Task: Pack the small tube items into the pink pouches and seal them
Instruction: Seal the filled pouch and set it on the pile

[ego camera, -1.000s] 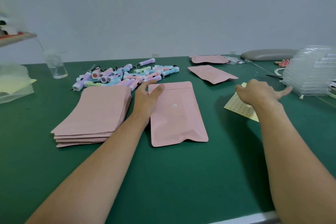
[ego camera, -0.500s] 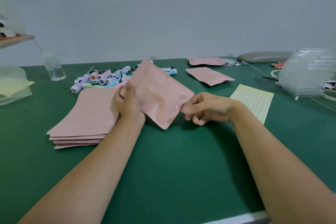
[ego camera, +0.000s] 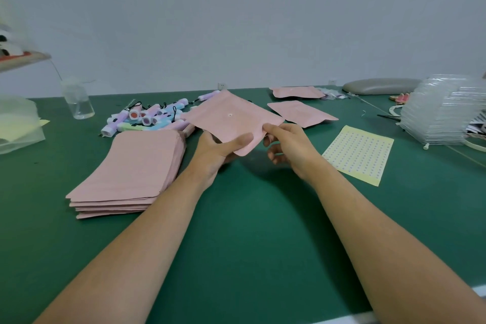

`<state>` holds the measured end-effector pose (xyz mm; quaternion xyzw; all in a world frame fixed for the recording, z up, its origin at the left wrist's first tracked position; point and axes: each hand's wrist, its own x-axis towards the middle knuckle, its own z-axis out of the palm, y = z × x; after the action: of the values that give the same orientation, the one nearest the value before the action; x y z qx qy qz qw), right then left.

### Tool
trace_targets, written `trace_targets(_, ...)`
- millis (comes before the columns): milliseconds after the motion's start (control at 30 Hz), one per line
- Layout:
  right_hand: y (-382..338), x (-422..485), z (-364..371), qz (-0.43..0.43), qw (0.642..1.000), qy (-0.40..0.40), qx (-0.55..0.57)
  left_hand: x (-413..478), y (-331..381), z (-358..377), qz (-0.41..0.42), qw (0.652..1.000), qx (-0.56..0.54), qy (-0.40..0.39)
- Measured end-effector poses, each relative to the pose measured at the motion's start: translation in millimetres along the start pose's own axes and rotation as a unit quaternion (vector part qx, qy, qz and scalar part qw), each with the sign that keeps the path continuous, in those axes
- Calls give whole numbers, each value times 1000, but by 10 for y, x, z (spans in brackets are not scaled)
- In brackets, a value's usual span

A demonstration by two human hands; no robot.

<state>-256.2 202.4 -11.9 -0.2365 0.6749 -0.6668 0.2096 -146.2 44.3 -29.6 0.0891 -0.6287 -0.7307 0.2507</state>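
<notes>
— Where was the pouch (ego camera: pixel 231 118)?
— On my feed I saw it held above the green table (ego camera: pixel 249 231): flat, matte pink, with rounded corners and a small pale dot at its middle. The left hand (ego camera: pixel 218 147) gripped its near edge, thumb on top and fingers under. The right hand (ego camera: pixel 286 147) pinched the corner beside it.
— And the tubes (ego camera: pixel 147 118)?
— They lay heaped as pastel plastic cylinders behind the squared stack of pink pouches (ego camera: pixel 136 168) at the left. A yellow dotted sticker sheet (ego camera: pixel 360 152) lay flat at the right.
</notes>
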Motion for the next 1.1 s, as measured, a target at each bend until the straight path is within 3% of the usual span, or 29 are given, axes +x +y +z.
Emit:
trace_targets(300, 19, 1, 43, -49, 996, 2, -71, 42, -37, -19, -6, 1000, -10, 5)
trace_targets(533, 24, 147, -213, -126, 968, 212, -54, 30, -10, -29, -37, 999, -37, 16)
trace_targets(700, 0, 313, -586, -144, 943, 300, 18, 22, 5, -2, -38, 999, -20, 26)
trace_targets(767, -33, 380, -738, -114, 947, 290, 80, 10, 23, 8, -41, 999, -11, 29)
trace_targets(867, -23, 394, -878, -20, 969, 201, 140, 1, 34, 27, -48, 998, -10, 35)
trace_targets(967, 39, 365, -868, 42, 984, 162, 66, 20, 38, 36, -59, 997, -6, 39)
trace_targets(1100, -5, 313, -727, 31, 989, 144, -10, 29, 37, 36, -61, 997, 8, 40)
